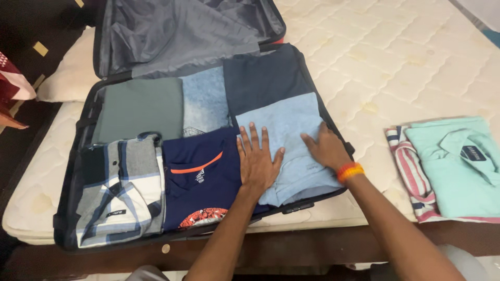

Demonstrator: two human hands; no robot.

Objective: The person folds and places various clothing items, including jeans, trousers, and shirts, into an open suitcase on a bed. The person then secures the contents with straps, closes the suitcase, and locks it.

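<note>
An open dark suitcase [70, 171] lies on a bare mattress, packed with folded clothes. Both my hands press flat on a folded light blue shirt [284, 122] at the case's right end. My left hand [258, 158] rests with fingers spread on that shirt's left edge, partly over a navy T-shirt with an orange collar [200, 177]. My right hand [325, 148], with an orange band on the wrist, lies on the shirt's right side near the case rim. Neither hand grips anything.
Also in the case: a plaid shirt [120, 192], a grey-green garment [140, 106], a blue denim-like piece [205, 101], a dark navy garment [263, 75]. The grey-lined lid [177, 31] stands open behind. A folded mint shirt [461, 161] on a striped one [411, 174] lies on the cream quilted mattress [396, 57].
</note>
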